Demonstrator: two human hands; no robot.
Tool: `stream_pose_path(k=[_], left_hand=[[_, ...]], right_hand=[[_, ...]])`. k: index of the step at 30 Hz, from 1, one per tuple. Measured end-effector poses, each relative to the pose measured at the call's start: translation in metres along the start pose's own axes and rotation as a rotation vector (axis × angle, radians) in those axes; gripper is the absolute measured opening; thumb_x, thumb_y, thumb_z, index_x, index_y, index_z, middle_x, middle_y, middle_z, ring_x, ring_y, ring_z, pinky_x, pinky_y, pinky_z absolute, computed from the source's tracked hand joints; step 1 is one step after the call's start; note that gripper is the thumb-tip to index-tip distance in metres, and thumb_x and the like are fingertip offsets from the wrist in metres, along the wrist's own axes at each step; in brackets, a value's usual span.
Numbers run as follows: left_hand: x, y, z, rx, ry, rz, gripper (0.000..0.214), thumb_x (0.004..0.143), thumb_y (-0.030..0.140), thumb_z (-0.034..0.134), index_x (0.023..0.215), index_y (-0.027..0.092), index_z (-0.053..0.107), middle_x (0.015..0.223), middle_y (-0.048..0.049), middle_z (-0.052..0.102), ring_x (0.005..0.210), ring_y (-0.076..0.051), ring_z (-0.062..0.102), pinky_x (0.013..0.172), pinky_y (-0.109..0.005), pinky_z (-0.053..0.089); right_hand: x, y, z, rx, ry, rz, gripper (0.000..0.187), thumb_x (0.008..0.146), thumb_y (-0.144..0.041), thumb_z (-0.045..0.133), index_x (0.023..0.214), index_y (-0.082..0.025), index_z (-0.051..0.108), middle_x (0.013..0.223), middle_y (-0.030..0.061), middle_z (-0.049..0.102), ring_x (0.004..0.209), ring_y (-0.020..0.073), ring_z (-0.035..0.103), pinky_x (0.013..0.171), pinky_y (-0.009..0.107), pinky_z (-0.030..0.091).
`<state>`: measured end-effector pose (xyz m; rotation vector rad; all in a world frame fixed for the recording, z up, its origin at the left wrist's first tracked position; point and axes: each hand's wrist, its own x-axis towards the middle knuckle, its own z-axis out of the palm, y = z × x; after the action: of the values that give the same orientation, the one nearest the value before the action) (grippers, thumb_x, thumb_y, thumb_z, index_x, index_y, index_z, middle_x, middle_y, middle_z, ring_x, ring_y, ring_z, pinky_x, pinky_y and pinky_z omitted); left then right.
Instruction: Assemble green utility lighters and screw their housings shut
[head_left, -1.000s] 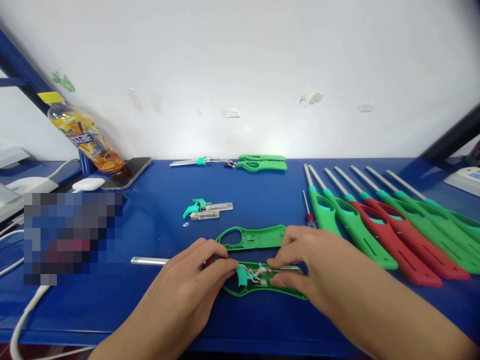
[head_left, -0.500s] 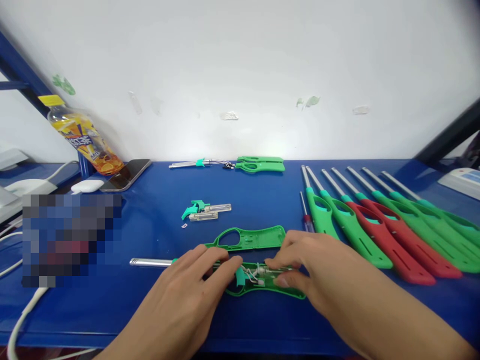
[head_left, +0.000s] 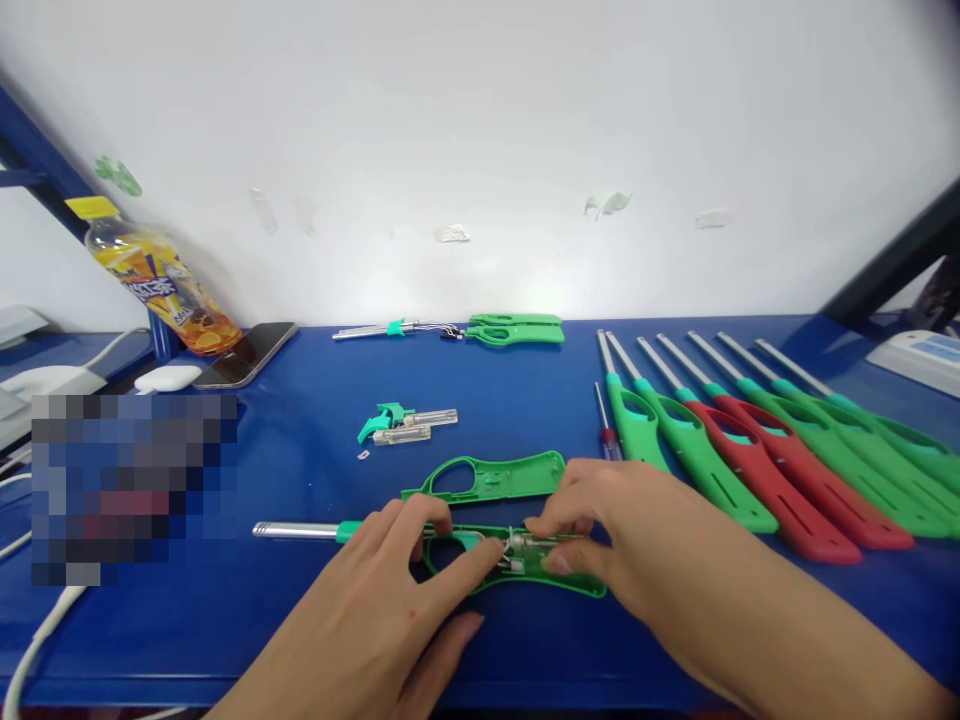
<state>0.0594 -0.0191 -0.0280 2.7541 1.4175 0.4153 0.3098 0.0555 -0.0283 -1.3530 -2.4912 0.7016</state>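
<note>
An opened stick lighter lies on the blue table before me, its green lower shell facing up and its metal tube to the left. My left hand grips it near the trigger opening. That thumb presses by the thin wires and hides part of the teal trigger. My right hand is closed with thumb and fingertips on the clear fuel tank in the handle end. Just behind lies the loose green shell half, apart from both hands.
Teal triggers and clear tanks lie further back, with another dismantled lighter by the wall. A screwdriver and several green and red lighters line the right. A phone and drink bottle stand left.
My left thumb has moved right onto the wires, and the teal trigger beside it now sits further left, partly covered. My right hand keeps its place on the tank. The view has shifted slightly.
</note>
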Motion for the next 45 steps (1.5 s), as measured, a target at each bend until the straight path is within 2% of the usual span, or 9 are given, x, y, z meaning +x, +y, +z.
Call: stream_pose_path(k=[9,15,18,22,30,33,36,41,45], left_hand=[[0.0,-0.001,0.002,0.036,-0.059,-0.01,0.049,0.102,0.013,0.052,0.146,0.032,0.056,0.121,-0.012,0.06,0.097,-0.029,0.066,0.083,-0.053,0.066],[0.001,-0.002,0.002,0.076,-0.035,0.031,0.045,0.101,0.013,0.054,0.143,0.028,0.059,0.12,-0.0138,0.062,0.095,-0.031,0.07,0.081,-0.056,0.067],[0.001,-0.003,0.001,0.053,-0.006,0.037,0.038,0.103,0.017,0.052,0.14,0.027,0.06,0.119,-0.0126,0.063,0.095,-0.031,0.071,0.079,-0.052,0.067],[0.002,-0.004,-0.001,-0.01,0.04,0.023,0.033,0.109,0.026,0.046,0.14,0.026,0.058,0.114,-0.0101,0.065,0.091,-0.027,0.072,0.075,-0.042,0.067],[0.002,-0.021,-0.008,0.02,0.167,-0.083,0.038,0.111,0.03,0.048,0.148,0.032,0.053,0.132,-0.009,0.059,0.113,-0.028,0.067,0.092,-0.042,0.062],[0.003,-0.03,-0.009,0.057,0.231,-0.131,0.042,0.112,0.029,0.046,0.153,0.036,0.049,0.142,-0.009,0.054,0.112,-0.027,0.066,0.093,-0.045,0.061],[0.004,-0.036,-0.01,0.084,0.284,-0.166,0.044,0.112,0.03,0.046,0.155,0.04,0.047,0.148,-0.0077,0.051,0.101,-0.023,0.068,0.081,-0.038,0.063],[0.003,-0.04,-0.016,0.12,0.461,-0.142,0.036,0.111,0.024,0.053,0.145,0.035,0.058,0.13,-0.0024,0.065,0.104,-0.018,0.07,0.089,-0.029,0.059],[0.001,-0.042,-0.023,0.106,0.495,-0.093,0.027,0.11,0.023,0.056,0.134,0.033,0.065,0.126,0.0014,0.069,0.104,-0.015,0.072,0.09,-0.023,0.057]], right_hand=[[-0.005,-0.019,-0.013,-0.139,0.07,-0.138,0.016,0.093,-0.018,0.074,0.085,-0.028,0.082,0.082,0.0003,0.078,0.07,0.0187,0.073,0.065,0.028,0.052],[0.0,-0.023,-0.017,-0.218,0.206,-0.12,0.019,0.1,-0.017,0.065,0.103,-0.029,0.081,0.1,0.0031,0.08,0.09,0.0273,0.077,0.08,0.042,0.062],[0.008,-0.015,-0.015,-0.214,0.203,-0.137,0.031,0.097,-0.012,0.066,0.121,-0.028,0.077,0.119,0.0054,0.078,0.105,0.0291,0.075,0.091,0.048,0.062],[0.015,-0.007,-0.01,-0.191,0.151,-0.101,0.036,0.094,-0.008,0.067,0.122,-0.027,0.077,0.126,0.0067,0.076,0.119,0.0321,0.071,0.101,0.054,0.06],[0.015,-0.006,-0.017,-0.148,0.103,-0.094,0.034,0.096,-0.009,0.067,0.122,-0.029,0.075,0.123,0.0041,0.078,0.115,0.0306,0.074,0.105,0.056,0.058],[0.014,-0.008,-0.023,-0.135,0.109,-0.109,0.025,0.103,-0.015,0.059,0.117,-0.029,0.076,0.116,0.003,0.081,0.108,0.0302,0.077,0.098,0.054,0.061],[0.008,-0.014,-0.029,-0.133,0.218,-0.134,0.025,0.108,-0.023,0.053,0.115,-0.031,0.076,0.116,0.0006,0.082,0.105,0.0298,0.079,0.088,0.048,0.065],[-0.007,-0.027,-0.039,-0.078,0.27,-0.201,0.03,0.11,-0.025,0.048,0.121,-0.036,0.074,0.118,-0.0044,0.081,0.107,0.0215,0.078,0.073,0.028,0.063],[-0.012,-0.029,-0.045,-0.01,0.258,-0.215,0.034,0.111,-0.023,0.047,0.123,-0.038,0.075,0.113,-0.0063,0.081,0.103,0.0158,0.078,0.08,0.023,0.061]])
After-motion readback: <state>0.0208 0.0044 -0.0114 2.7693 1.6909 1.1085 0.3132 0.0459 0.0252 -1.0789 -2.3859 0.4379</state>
